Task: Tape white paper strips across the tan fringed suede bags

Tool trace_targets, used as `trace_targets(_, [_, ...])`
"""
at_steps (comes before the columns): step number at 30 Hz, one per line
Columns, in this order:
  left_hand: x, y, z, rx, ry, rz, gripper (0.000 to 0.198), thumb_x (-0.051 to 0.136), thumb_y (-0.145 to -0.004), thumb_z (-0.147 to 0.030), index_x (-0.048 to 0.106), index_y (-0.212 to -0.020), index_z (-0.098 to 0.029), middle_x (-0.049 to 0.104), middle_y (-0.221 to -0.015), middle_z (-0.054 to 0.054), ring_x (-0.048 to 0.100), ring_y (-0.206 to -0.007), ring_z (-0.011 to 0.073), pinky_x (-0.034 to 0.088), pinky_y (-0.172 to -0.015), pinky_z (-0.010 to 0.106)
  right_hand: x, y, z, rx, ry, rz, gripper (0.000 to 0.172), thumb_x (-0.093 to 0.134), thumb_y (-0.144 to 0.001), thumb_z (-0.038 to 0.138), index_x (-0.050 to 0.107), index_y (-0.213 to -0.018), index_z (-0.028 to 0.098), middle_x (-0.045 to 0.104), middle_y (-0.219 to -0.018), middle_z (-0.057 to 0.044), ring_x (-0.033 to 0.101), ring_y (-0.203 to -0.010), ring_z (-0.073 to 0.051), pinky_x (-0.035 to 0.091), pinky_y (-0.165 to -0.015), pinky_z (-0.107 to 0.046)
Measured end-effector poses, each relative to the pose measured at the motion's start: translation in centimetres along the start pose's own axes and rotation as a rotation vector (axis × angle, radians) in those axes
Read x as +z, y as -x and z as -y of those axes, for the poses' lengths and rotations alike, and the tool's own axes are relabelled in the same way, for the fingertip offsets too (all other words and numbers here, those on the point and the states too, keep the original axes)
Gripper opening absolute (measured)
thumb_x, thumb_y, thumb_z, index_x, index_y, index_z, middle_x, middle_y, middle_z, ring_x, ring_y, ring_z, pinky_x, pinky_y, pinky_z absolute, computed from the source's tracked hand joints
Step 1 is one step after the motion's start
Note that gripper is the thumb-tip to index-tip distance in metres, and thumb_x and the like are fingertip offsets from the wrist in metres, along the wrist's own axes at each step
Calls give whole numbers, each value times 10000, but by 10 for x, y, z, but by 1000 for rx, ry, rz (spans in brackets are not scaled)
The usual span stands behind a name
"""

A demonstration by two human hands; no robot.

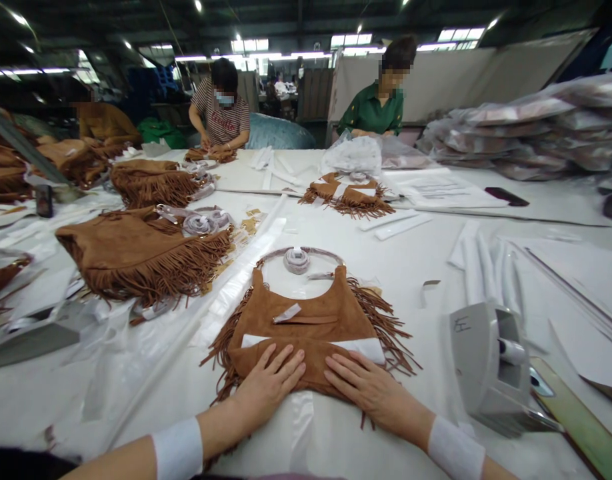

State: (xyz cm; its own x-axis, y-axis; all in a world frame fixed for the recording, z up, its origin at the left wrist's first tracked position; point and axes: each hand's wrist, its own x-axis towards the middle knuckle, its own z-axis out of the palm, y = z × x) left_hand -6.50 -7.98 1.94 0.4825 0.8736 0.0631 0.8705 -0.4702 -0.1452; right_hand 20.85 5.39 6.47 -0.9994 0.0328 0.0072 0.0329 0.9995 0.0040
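Observation:
A brown fringed suede handbag (296, 300) lies flat on the white table in front of me, its handle pointing away. My left hand (272, 377) rests flat on the lower left of the bag, fingers stretched out. On the lower right, my right hand (363, 387) presses flat as well, fingers extended. White strips (361, 348) show across the bag just beyond my fingers, partly under the folded bottom edge. A wrapped strap coil (297, 260) sits inside the handle loop. Fringe spreads out on both sides.
A grey tape dispenser (486, 367) stands at right, beside a phone (581, 420). More fringed bags (141, 253) lie at left; another bag (349, 193) lies farther back. Wrapped goods (531, 127) are piled far right. Co-workers (221, 110) are across the table.

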Motion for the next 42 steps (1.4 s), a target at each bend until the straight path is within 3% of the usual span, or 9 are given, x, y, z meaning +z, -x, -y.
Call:
trace_targets(3, [6, 0, -6, -25, -20, -26, 569, 369, -890, -104, 341, -1444, -231, 211, -1562, 37, 219, -1408, 273, 237, -1087, 522, -16, 4, 12, 80, -98, 14, 664, 506, -799, 175, 339, -1441, 154, 400, -1474, -103, 345, -1358, -232, 280, -1123, -452])
trace_targets(7, [9, 0, -8, -34, -26, -39, 555, 363, -900, -118, 342, -1444, -225, 211, -1561, 43, 221, -1408, 278, 239, -1086, 519, -27, -24, 40, 269, -136, -118, 471, 516, -859, 284, 520, -1311, 149, 524, -1369, -117, 401, -1319, -262, 261, -1140, -482])
trace_targets(12, [9, 3, -2, -6, 41, -10, 574, 359, -899, -144, 281, -1467, -181, 273, -1540, 59, 211, -1413, 257, 230, -1106, 502, 9, -77, 57, 361, 28, -297, 465, 459, -921, 255, 447, -1361, 107, 472, -1414, -140, 403, -1316, -248, 353, -1076, -419])
trace_targets(17, [-19, 0, -1, 32, 280, 79, 847, 579, -768, -429, 258, -1451, -44, 285, -1514, 178, 214, -1398, 350, 195, -1130, 512, 44, -83, 52, 357, 147, -270, 560, 470, -911, 269, 336, -1436, 126, 358, -1496, -116, 307, -1372, -246, 288, -1105, -410])
trace_targets(20, [-43, -22, -5, -108, 400, 56, 594, 467, -875, -464, 440, -1351, -110, 498, -1372, 146, 447, -1264, 274, 280, -1098, 420, 50, -77, 50, 323, 135, -263, 574, 466, -885, 233, 338, -1434, 126, 352, -1499, -115, 289, -1379, -249, 245, -1129, -426])
trace_targets(22, [-50, -39, -3, -161, 387, -26, 494, 362, -950, -429, 455, -1339, -138, 541, -1326, 121, 469, -1237, 244, 290, -1082, 402, 49, -77, 49, 297, 115, -281, 566, 465, -876, 242, 358, -1424, 147, 387, -1478, -118, 325, -1356, -252, 250, -1125, -453])
trace_targets(27, [-27, -51, 20, -218, 259, -48, 379, 390, -973, -325, 468, -1297, -144, 593, -1174, 124, 542, -1063, 237, 404, -899, 395, 30, -76, 37, 270, 34, -295, 472, 441, -884, 194, 444, -1353, 138, 511, -1372, -127, 440, -1269, -237, 390, -1032, -406])
trace_targets(31, [-6, -38, 30, -381, 238, -2, 225, 523, -916, -361, 561, -1046, -181, 584, -971, 65, 536, -878, 243, 422, -769, 400, 19, -71, 18, 464, 9, -380, 311, 391, -930, 204, 543, -1195, 145, 639, -1104, -135, 582, -1002, -244, 463, -888, -417])
trace_targets(42, [3, -34, 26, -419, 306, -146, 226, 435, -957, -341, 535, -837, -177, 538, -791, 34, 477, -746, 211, 371, -704, 366, 34, -74, 5, 600, -101, -307, 138, 444, -949, 248, 559, -890, 199, 565, -801, -37, 500, -746, -207, 366, -698, -334])
